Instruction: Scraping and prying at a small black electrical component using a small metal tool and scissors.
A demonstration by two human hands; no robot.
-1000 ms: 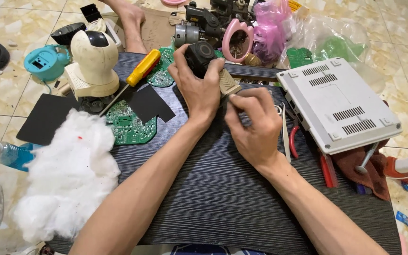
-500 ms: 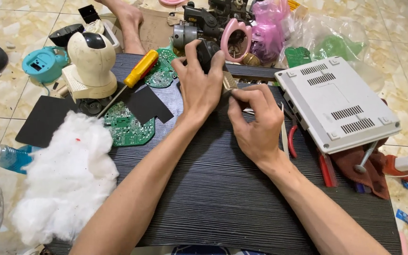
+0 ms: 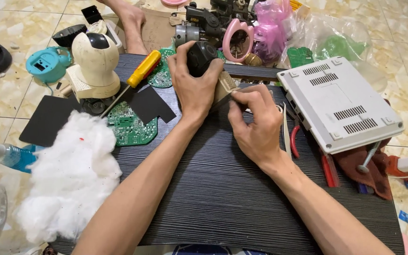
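My left hand (image 3: 195, 87) grips a small black, rounded device (image 3: 200, 57) with a beige part (image 3: 225, 88) below it, held just above the dark ribbed board (image 3: 223, 189). My right hand (image 3: 257, 123) is closed with its fingertips pinched on the beige part, next to the left thumb. Whether a tool is in the right hand cannot be told. Both forearms reach in from the bottom edge.
A white ventilated box (image 3: 338, 106) lies right, red-handled pliers (image 3: 327, 165) beside it. A yellow-handled screwdriver (image 3: 140, 73), green circuit boards (image 3: 131, 125), a cream dome camera (image 3: 94, 63) and white stuffing (image 3: 69, 174) sit left. A motor and plastic-bagged parts (image 3: 232, 23) crowd the far side. Another person's foot (image 3: 131, 23) rests there.
The left hand has turned the black device a little and lifted it slightly; the right hand's fingertips stay at the beige part, shifted slightly left. Everything else is unchanged.
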